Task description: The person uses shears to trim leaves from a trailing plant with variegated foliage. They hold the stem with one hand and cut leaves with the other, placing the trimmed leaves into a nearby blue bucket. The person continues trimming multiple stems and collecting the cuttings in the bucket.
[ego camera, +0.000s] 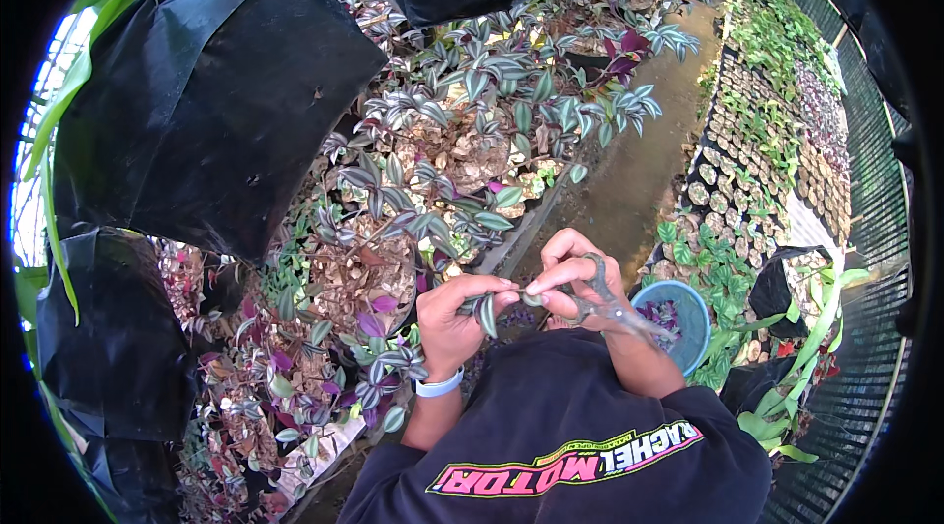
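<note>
Near the middle of the view my left hand [456, 314] holds a cutting of a striped tradescantia [484, 314], its leaves hanging below the fingers. The fingertips of my right hand [571, 281] meet those of the left at the stem and pinch a small leaf [529, 298]. A pair of scissors [619, 312] hangs from the fingers of the right hand, its blades pointing down and right over the forearm. Behind that forearm stands a round blue bucket [702, 317] with purple and green cuttings [662, 319] inside.
Potted striped tradescantia plants [472, 81] fill the bed ahead and left. Black plastic bags [221, 81] hang at the upper left and top. A dirt path [627, 170] runs beside the bed. Rows of small seedling bags [726, 170] and a mesh fence [877, 244] stand right.
</note>
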`<state>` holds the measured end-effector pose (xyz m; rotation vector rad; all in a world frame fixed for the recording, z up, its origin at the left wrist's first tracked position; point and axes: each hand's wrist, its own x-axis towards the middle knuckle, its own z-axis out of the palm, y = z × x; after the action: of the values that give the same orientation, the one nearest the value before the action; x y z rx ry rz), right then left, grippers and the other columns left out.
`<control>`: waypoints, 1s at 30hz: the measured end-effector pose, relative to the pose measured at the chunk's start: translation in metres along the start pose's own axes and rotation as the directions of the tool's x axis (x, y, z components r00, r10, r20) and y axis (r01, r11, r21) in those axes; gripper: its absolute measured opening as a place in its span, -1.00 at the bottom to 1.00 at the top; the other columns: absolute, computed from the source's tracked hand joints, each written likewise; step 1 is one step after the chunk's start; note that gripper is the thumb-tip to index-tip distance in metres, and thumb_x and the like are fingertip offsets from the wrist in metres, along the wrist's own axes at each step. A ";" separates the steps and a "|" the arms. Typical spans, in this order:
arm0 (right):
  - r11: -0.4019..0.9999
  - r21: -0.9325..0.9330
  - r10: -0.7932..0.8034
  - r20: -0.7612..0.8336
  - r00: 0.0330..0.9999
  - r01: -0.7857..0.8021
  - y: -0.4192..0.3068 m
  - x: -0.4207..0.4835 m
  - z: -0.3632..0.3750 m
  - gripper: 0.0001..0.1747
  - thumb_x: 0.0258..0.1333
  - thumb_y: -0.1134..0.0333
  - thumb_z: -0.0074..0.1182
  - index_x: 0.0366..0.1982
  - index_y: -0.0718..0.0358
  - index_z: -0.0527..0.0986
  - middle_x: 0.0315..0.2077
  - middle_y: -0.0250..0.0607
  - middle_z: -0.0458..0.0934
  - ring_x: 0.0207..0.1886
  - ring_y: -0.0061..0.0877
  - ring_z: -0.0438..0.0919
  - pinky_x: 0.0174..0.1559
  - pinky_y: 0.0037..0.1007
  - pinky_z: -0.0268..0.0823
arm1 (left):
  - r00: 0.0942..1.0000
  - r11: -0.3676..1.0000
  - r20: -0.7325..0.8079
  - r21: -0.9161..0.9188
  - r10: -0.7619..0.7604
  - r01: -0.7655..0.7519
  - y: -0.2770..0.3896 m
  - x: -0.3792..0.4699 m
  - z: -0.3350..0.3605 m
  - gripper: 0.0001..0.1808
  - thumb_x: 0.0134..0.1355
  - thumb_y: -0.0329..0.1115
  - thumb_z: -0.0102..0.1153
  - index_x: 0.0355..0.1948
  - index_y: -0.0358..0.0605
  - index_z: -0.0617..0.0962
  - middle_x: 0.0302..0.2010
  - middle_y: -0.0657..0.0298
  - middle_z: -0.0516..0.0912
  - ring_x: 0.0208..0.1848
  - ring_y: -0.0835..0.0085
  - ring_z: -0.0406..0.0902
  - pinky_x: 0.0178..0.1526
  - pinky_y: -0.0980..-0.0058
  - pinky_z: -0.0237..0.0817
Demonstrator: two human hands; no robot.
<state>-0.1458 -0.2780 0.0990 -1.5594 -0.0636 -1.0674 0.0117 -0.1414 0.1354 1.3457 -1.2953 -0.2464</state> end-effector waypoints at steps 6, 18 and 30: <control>0.787 0.592 -0.077 -0.182 0.980 0.172 0.010 -0.001 0.005 -0.58 0.14 0.34 0.29 0.06 0.21 0.58 -0.17 -0.17 0.46 -0.10 -0.49 0.45 -0.07 -0.46 0.29 | 1.000 0.993 0.011 -0.115 -0.009 0.010 -0.002 0.003 0.005 -0.79 0.08 -0.50 0.50 -0.25 -0.20 0.72 -0.34 0.16 0.79 -0.31 0.37 0.75 -0.25 0.51 0.52; 0.967 0.191 0.209 -0.234 0.950 -0.166 -0.011 -0.014 0.009 -0.80 0.08 0.60 0.35 -0.20 0.35 0.68 -0.27 -0.13 0.69 -0.28 -0.60 0.61 -0.30 -0.54 0.42 | 0.980 0.859 -0.007 -0.482 -0.199 0.171 0.006 0.002 0.027 -0.27 0.14 -0.62 0.43 0.30 -0.21 0.37 -0.13 0.07 0.74 -0.10 0.32 0.74 -0.03 0.45 0.57; 0.953 0.001 0.299 -0.169 0.939 -0.304 -0.047 -0.004 -0.008 -0.75 0.13 0.26 0.40 -0.33 0.33 0.68 -0.50 -0.33 0.60 -0.48 -0.69 0.50 -0.44 -0.56 0.27 | 0.915 0.647 -0.036 -0.718 -0.403 0.257 0.017 0.014 0.034 -0.48 0.38 -0.56 0.13 0.27 -0.19 0.23 -0.15 0.08 0.63 -0.13 0.24 0.73 -0.06 0.30 0.63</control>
<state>-0.1791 -0.2676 0.1313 -1.4401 0.2973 -0.9519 -0.0180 -0.1662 0.1468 0.8860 -0.6459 -0.7718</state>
